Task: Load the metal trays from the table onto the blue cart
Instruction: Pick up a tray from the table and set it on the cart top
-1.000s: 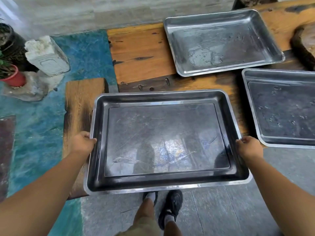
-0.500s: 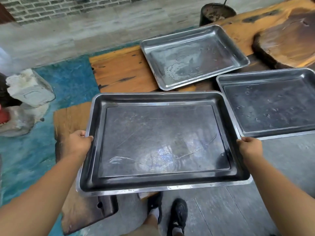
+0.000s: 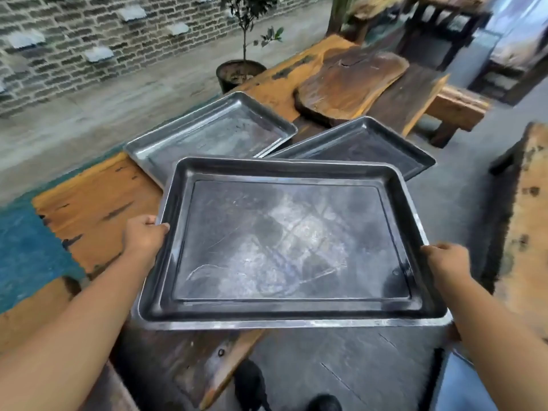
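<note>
I hold a large dark metal tray [image 3: 284,244] level in front of me, lifted off the wooden table [image 3: 95,197]. My left hand [image 3: 143,235] grips its left rim and my right hand [image 3: 444,259] grips its right rim. Two more metal trays lie on the table behind it: a lighter tray [image 3: 213,132] at the back left and a darker tray [image 3: 361,143] to its right. A blue-grey edge [image 3: 462,381] shows at the bottom right; I cannot tell if it is the cart.
A thick wooden slab [image 3: 350,84] lies on the table beyond the trays. A potted plant [image 3: 240,69] stands behind the table by a brick wall. Wooden benches [image 3: 456,108] and a rough plank [image 3: 527,221] sit to the right. My shoes [image 3: 252,384] are on grey floor.
The held tray has come up and away from the table while my view swung up and to the right. Both hands keep the same grip on its rims.
</note>
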The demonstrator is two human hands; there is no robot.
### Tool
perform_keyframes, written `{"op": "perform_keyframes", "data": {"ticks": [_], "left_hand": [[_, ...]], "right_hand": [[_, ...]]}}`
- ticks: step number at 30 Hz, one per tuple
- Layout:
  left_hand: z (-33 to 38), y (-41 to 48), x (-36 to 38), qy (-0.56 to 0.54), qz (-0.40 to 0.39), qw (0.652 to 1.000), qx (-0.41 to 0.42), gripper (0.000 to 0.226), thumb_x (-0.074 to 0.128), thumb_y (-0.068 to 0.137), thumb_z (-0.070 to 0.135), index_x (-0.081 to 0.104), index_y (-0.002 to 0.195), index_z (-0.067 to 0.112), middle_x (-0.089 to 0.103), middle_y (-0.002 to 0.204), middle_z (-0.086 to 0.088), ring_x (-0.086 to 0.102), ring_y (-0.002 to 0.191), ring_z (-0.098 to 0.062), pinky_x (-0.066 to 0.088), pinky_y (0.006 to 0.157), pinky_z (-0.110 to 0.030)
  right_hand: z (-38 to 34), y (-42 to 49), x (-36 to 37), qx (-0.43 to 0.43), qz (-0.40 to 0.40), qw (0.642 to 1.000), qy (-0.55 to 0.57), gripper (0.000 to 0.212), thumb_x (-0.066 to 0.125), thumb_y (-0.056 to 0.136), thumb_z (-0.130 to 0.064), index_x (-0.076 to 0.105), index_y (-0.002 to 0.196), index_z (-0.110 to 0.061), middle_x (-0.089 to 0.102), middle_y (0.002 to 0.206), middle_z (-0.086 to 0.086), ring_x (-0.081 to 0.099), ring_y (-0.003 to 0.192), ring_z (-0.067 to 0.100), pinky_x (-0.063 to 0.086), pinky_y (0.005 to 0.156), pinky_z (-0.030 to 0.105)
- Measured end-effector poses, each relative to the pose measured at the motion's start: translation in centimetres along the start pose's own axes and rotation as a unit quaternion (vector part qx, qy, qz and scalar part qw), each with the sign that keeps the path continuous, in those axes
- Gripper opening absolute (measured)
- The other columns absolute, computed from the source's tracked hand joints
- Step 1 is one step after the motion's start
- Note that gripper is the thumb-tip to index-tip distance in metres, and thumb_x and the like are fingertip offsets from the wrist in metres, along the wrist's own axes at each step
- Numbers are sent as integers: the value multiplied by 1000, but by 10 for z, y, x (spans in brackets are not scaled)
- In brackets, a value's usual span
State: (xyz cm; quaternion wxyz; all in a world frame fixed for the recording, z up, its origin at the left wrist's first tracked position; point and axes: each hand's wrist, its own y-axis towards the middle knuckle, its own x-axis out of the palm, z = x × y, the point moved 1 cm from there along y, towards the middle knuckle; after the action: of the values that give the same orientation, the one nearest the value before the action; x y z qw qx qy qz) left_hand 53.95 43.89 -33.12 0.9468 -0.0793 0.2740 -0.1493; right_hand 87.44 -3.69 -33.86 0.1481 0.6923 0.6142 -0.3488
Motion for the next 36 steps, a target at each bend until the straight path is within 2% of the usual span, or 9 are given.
{"op": "perform_keyframes", "data": {"ticks": [4, 8, 12, 16, 21, 26, 31, 33, 36], "left_hand": [[53, -16, 61, 4, -52, 995, 84, 18, 67, 76, 23, 60, 65, 11, 43, 63, -7, 38, 61, -19, 32, 61, -32], [102, -47, 124, 12, -95, 985, 145, 21, 64, 75, 11, 54, 56, 14, 36, 59, -6, 30, 56, -18, 26, 54, -30], [141, -94, 188, 13, -165, 973, 158, 13, 59, 83, 2, 66, 81, 13, 51, 71, -6, 42, 65, -19, 36, 55, -26], [166, -142, 240, 25, -180, 967, 177, 14, 67, 82, 3, 71, 93, 11, 66, 85, -13, 61, 76, -29, 47, 77, -31], [187, -175, 302, 55, -211, 955, 203, 21, 69, 80, 1, 73, 98, 10, 65, 85, -4, 56, 70, -18, 43, 74, -26], [212, -186, 377, 69, -307, 925, 212, 16, 70, 77, 1, 73, 89, 12, 66, 74, -3, 55, 62, -17, 47, 70, -27], [238, -207, 469, 96, -386, 885, 242, 12, 70, 70, 8, 74, 79, 15, 65, 63, -8, 46, 48, -18, 42, 62, -28], [247, -216, 505, 113, -416, 867, 250, 12, 71, 71, 9, 73, 77, 19, 71, 78, -21, 57, 55, -29, 49, 69, -39], [261, -235, 551, 125, -458, 840, 263, 14, 73, 70, 11, 74, 81, 18, 72, 77, 1, 66, 69, -23, 54, 70, -36]], "right_hand": [[36, 10, -70, 55, 44, 996, 59, 30, 67, 68, -32, 66, 69, -3, 65, 62, 19, 61, 53, 30, 56, 59, 47], [74, 20, -135, 86, 77, 990, 83, 16, 61, 76, -17, 59, 66, -5, 59, 70, 26, 59, 64, 33, 55, 67, 54], [125, 31, -202, 118, 160, 976, 89, 16, 65, 78, -13, 65, 76, 3, 57, 66, 17, 55, 60, 25, 48, 60, 38], [172, 35, -252, 128, 181, 970, 101, 20, 65, 78, -14, 68, 80, 6, 59, 63, 13, 58, 58, 26, 51, 59, 37], [223, 25, -287, 176, 227, 953, 96, 10, 64, 76, -16, 71, 73, -8, 66, 68, 14, 69, 72, 35, 58, 72, 43], [263, 7, -311, 225, 287, 926, 101, 16, 63, 74, -13, 67, 68, 1, 58, 55, 17, 67, 62, 37, 58, 65, 44], [291, -17, -323, 296, 360, 878, 109, 21, 59, 71, -12, 64, 75, 8, 48, 54, 11, 48, 52, 20, 51, 54, 40], [299, -30, -324, 320, 387, 858, 104, 23, 59, 72, -12, 64, 77, 10, 47, 55, 11, 46, 54, 18, 46, 54, 34], [309, -51, -321, 356, 414, 831, 104, 24, 58, 71, -13, 62, 73, 10, 47, 52, 11, 46, 52, 18, 53, 56, 42]]}}
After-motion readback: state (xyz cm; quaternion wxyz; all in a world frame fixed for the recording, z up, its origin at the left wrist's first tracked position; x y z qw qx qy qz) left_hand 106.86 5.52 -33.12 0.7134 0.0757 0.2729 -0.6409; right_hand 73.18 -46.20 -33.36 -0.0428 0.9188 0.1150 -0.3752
